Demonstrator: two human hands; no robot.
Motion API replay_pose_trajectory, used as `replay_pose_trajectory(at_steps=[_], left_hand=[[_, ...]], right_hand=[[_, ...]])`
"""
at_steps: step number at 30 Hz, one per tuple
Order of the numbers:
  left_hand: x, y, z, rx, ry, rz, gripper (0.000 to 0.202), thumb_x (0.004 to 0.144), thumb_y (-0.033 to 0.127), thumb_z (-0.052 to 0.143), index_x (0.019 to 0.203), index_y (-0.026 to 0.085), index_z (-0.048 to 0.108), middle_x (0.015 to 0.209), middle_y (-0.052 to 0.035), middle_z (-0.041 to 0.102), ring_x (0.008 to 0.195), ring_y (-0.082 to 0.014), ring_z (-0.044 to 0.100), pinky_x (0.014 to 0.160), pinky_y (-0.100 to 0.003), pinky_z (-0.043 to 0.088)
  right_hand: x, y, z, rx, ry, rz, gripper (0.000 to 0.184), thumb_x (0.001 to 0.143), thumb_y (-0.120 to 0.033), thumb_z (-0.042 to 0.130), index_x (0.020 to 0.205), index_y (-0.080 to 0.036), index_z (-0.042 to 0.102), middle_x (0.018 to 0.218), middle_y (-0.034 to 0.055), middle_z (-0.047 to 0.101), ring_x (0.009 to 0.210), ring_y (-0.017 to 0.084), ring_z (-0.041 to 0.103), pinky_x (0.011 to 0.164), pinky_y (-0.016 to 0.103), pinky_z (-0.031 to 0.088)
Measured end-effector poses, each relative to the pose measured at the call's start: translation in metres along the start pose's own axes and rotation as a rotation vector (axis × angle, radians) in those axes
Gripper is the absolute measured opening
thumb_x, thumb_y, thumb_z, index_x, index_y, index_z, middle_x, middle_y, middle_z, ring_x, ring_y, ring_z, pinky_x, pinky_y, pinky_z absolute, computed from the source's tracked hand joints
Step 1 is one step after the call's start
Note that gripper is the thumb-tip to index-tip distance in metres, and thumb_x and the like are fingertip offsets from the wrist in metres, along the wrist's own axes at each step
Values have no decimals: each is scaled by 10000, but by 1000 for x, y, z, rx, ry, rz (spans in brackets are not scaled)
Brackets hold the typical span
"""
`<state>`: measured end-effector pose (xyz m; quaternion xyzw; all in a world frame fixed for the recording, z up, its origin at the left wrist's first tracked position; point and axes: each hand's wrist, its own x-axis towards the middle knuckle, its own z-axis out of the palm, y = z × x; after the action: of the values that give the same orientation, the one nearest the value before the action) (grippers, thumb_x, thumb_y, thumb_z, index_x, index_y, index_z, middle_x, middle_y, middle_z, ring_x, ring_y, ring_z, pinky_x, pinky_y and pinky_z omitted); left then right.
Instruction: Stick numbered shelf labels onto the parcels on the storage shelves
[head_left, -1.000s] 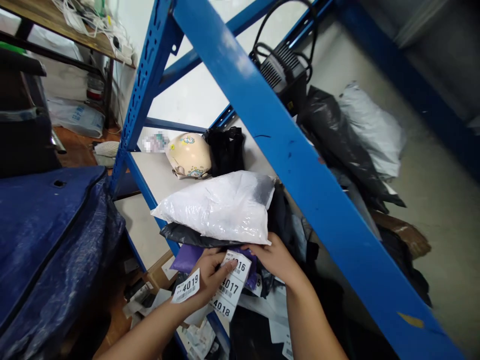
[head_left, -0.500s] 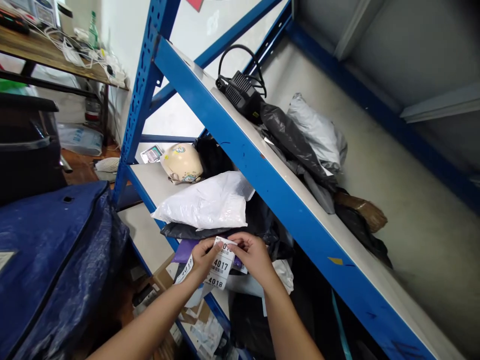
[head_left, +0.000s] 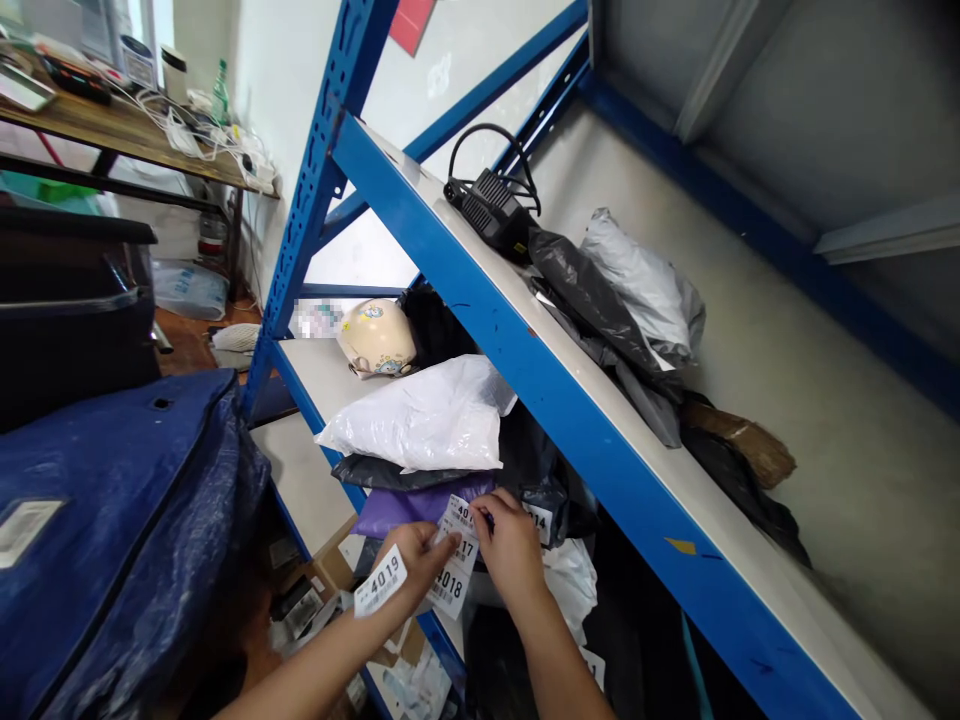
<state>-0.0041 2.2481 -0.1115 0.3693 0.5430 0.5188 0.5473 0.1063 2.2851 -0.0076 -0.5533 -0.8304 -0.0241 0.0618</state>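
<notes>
My left hand (head_left: 420, 555) pinches a strip of white number labels (head_left: 448, 592) between thumb and fingers; 4018 and part of 17 can be read on it. Another label (head_left: 381, 580), printed 4019, lies across the back of my left wrist. At the strip's top right edge, the closed fingers of my right hand (head_left: 511, 548) touch the uppermost label. Just behind both hands sit a purple mailing bag (head_left: 386, 512), a dark bag (head_left: 405, 470) and a white mailing bag (head_left: 420, 415), stacked on the shelf. A label ending in 14 (head_left: 538, 522) shows beside my right hand.
A blue shelf beam (head_left: 570, 415) slants close to my right hand. Above it lie a black power adapter (head_left: 491, 210) and grey bags (head_left: 637, 290). A cream helmet (head_left: 379, 335) rests behind the white bag. At left is a large blue bag (head_left: 105, 500).
The view has shifted, and shelf and bags appear lower and further right. My left hand has slid down the strip and turned, baring the 4019 label. My right fingers stay at the strip's top.
</notes>
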Motion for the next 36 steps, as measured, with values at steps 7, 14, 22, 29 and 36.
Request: replay_pose_trajectory(at_steps=[7, 14, 22, 29, 36], left_hand=[[10, -5, -46, 20, 37, 302, 375, 782, 540, 557, 695, 207, 706, 684, -32, 683, 656, -179, 622, 610, -259, 456], [18, -4, -25, 19, 154, 600, 241, 869, 361, 523, 945, 210, 695, 935, -76, 707, 849, -205, 643, 773, -333, 504], [8, 4, -8, 62, -71, 660, 273, 923, 315, 411, 1024, 185, 628, 1178, -133, 655, 1115, -220, 585, 966, -367, 441], [15, -4, 17, -62, 201, 332, 277, 899, 344, 410, 876, 183, 634, 880, -91, 690, 838, -219, 647, 761, -337, 499], [26, -9, 20, 1, 141, 292, 219, 864, 316, 449, 967, 194, 599, 1419, -131, 466, 1151, -277, 561, 913, -408, 474]], right_hand=[[35, -9, -16, -11, 213, -203, 462, 715, -81, 563, 1174, -137, 576, 1197, 175, 570, 1151, 345, 540, 934, 480, 497], [66, 8, -22, 299, 50, -478, 397, 878, -196, 458, 1266, -187, 537, 1222, 126, 614, 1152, 239, 575, 980, 380, 475], [59, 2, -20, -18, -143, -414, 186, 794, -172, 570, 920, -193, 705, 935, 93, 727, 943, 260, 655, 868, 391, 502], [52, 8, -17, 110, -287, -319, 339, 754, -42, 449, 964, -180, 677, 936, 72, 730, 880, 204, 672, 832, 329, 507], [79, -17, -18, -192, -222, -217, 322, 899, -393, 481, 1034, -188, 689, 920, 106, 750, 934, 278, 679, 851, 364, 487]])
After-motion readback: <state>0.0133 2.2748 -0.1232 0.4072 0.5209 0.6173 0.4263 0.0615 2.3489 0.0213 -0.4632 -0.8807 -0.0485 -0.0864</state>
